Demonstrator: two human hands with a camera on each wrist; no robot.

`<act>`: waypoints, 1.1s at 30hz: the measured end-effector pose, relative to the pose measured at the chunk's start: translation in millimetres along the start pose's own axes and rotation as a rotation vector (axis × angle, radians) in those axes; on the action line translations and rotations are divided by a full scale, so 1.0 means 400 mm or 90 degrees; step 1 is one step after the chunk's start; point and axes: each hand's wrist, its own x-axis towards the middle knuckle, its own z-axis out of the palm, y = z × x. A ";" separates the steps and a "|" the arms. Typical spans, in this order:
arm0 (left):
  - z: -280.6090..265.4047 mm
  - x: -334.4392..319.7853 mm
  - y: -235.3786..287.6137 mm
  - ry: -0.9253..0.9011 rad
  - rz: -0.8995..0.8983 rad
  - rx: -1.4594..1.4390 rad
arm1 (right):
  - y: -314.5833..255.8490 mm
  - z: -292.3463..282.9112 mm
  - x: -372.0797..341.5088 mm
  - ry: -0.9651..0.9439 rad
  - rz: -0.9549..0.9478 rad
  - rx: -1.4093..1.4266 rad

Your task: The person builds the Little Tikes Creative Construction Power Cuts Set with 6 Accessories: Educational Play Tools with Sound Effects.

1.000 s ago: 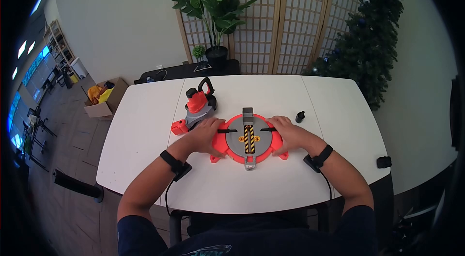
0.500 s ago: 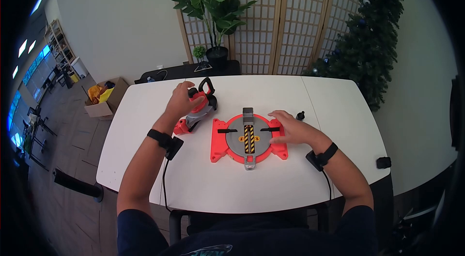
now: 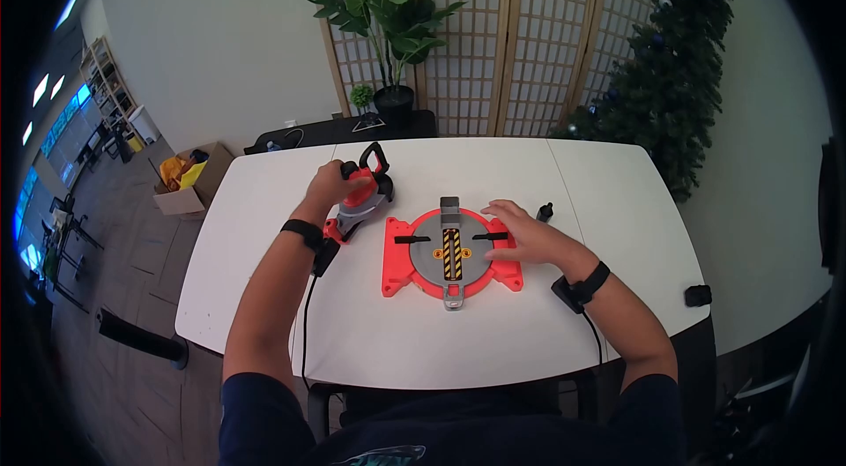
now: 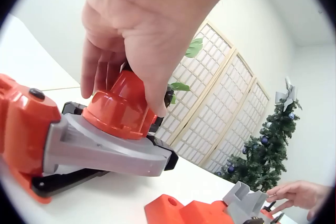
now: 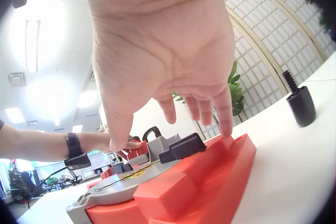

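Note:
A red and grey toy miter saw's upper part (image 3: 357, 208), with a black loop handle, stands at the table's left. From above, my left hand (image 3: 328, 187) grips its red motor housing (image 4: 118, 111), thumb down the near side; the far fingertips are partly hidden. To the right lies the saw's round base (image 3: 401, 263), its grey turntable marked with a yellow-and-black striped strip. Over the base's right side, my right hand (image 3: 534, 238) is spread with relaxed fingers, the fingertips right at the red edge. A black threaded knob (image 5: 302, 106) stands beyond that hand.
The white table (image 3: 493, 342) has a small black item (image 3: 698, 296) at its right edge. Behind it are a potted plant (image 3: 394, 101), a lattice screen (image 3: 551, 34) and a decorated tree (image 3: 656, 87). A cardboard box (image 3: 216, 173) sits left on the floor.
My left hand has left the base's left side, moved up and left to the saw's upper part and taken hold of it. My right hand has stayed at the base, its grip loosened.

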 end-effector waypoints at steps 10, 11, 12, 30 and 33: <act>-0.019 -0.029 0.026 0.017 0.053 -0.033 | -0.014 -0.008 -0.007 0.033 -0.024 -0.023; -0.026 -0.036 0.037 0.016 0.054 -0.033 | -0.020 -0.013 -0.010 0.033 -0.024 -0.023; -0.036 -0.045 0.051 0.018 0.082 -0.058 | -0.035 -0.022 -0.013 0.040 -0.029 -0.009; -0.050 -0.301 0.248 0.193 0.618 -0.078 | -0.187 -0.031 -0.004 0.058 0.207 0.617; -0.025 -0.311 0.238 0.268 0.666 -0.021 | -0.185 -0.023 -0.004 -0.001 0.258 0.805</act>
